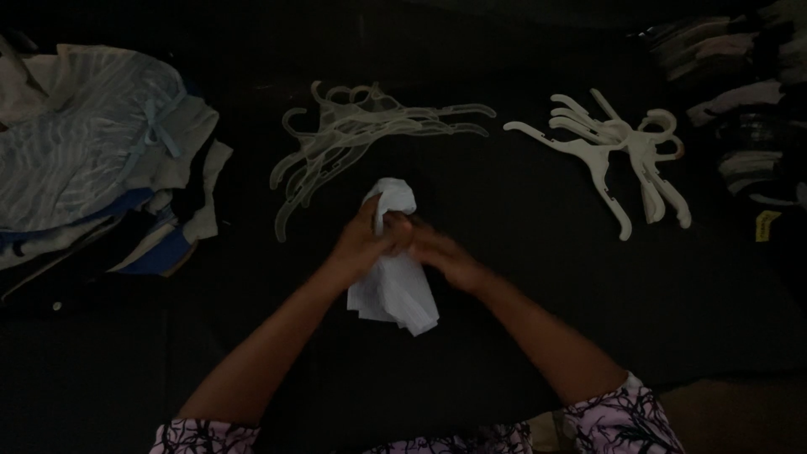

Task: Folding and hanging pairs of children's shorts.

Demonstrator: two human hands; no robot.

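Dark tabletop filling most of the view, very dim, far edge and corners lost in shadow. Heap of folded and loose clothes at left edge, pale blue striped piece with bow on top, darker blue pieces under it; cut off by the frame at left. Second stack of clothes at far right corner, mostly too dark to make out. Bunch of clear hangers toward far edge, centre-left, hooks to the left, long axes running roughly left to right, overlapping so count unclear. Bunch of white hangers toward far edge, right of centre, hooks at the right, arms fanned toward the near edge. Small yellow tag near right edge, detail unreadable.

White cloth at tabletop centre, bunched, long axis near to far with slight tilt, upper end rounded toward far edge just below clear hangers, lower end spread in loose layers toward near edge. Kind of garment not clear. Middle of cloth hidden behind both hands.

Left hand clenched around cloth from the left, thumb up along upper part. Right hand reaching in from the right, fingertips meeting left hand at the cloth; grip blurred, cannot tell if closed on it. Patterned pink sleeves cut off at near edge.
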